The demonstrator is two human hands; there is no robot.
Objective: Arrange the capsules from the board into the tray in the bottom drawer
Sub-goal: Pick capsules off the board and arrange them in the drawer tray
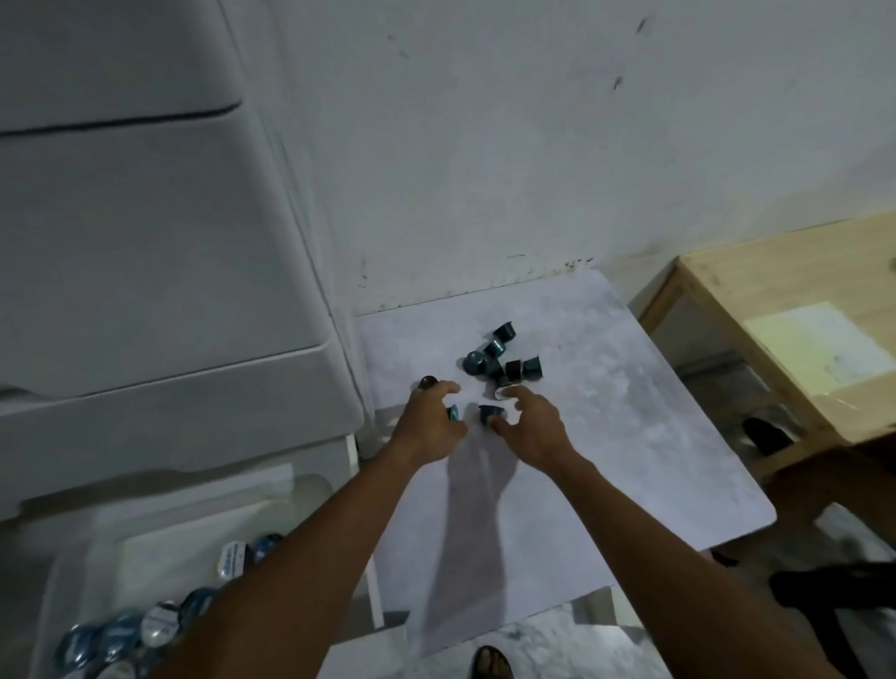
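Your left hand curls round 1 blue capsule on the board. Your right hand is spread open, thumb and forefinger either side of a 2nd capsule.

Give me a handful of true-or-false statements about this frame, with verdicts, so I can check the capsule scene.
1. Both the left hand and the right hand are over the white board. True.
2. The board has been cleared of capsules. False: a cluster of loose capsules lies just beyond the hands.
3. The bottom drawer is pushed shut. False: it stands open at lower left, with foil-topped capsules already inside.
4. A wooden table stands to the right of the board. True.
5. The loose capsules stand in one neat row. False: they lie jumbled, tipped at different angles.
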